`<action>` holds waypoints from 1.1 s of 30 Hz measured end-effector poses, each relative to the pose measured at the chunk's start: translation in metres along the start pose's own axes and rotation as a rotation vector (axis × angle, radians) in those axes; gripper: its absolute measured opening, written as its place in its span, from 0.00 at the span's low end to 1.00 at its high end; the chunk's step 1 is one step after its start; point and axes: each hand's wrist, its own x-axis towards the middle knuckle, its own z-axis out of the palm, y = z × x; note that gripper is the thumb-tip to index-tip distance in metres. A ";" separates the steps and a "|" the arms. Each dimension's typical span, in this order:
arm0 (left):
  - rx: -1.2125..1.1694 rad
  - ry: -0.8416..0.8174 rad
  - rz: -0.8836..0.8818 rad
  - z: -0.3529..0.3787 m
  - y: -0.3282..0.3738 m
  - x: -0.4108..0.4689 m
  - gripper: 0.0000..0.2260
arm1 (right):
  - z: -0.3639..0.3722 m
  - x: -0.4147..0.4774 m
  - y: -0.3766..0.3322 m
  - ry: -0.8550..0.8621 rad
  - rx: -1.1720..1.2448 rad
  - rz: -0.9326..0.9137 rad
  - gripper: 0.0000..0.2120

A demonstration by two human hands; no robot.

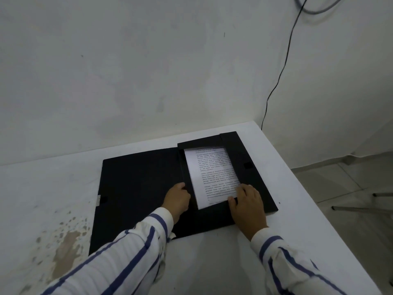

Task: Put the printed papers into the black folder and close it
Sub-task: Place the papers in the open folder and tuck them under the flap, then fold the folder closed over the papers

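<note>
Papers lodged in open folder, flaps part-folded; left hand pinching spine flap, right hand flat, fingers spread on flap; cover unclosed.

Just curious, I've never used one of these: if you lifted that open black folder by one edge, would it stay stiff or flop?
The black folder would probably bend at its spine, since it lies opened flat. Its panels look like rigid board, so each would likely stay straight. The printed papers sit under flaps, so they probably wouldn't slide out.

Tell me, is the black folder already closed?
No, the black folder lies open on the white table, with the printed papers visible inside its right half.
</note>
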 end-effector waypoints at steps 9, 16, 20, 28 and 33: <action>-0.023 0.273 -0.041 -0.107 -0.047 -0.021 0.23 | 0.037 -0.025 -0.108 -0.238 0.089 -0.313 0.21; 0.009 0.449 -0.112 -0.166 -0.079 -0.041 0.10 | 0.071 -0.049 -0.156 -0.470 -0.094 -0.378 0.26; 0.024 0.439 -0.137 -0.179 -0.086 -0.047 0.09 | 0.083 -0.058 -0.163 -0.498 -0.162 -0.340 0.28; -0.207 0.369 -0.188 -0.201 -0.091 -0.026 0.05 | 0.086 -0.061 -0.163 -0.517 -0.113 -0.311 0.27; -0.374 0.310 -0.145 -0.213 -0.079 -0.035 0.08 | 0.079 -0.065 -0.171 -0.496 -0.017 -0.281 0.26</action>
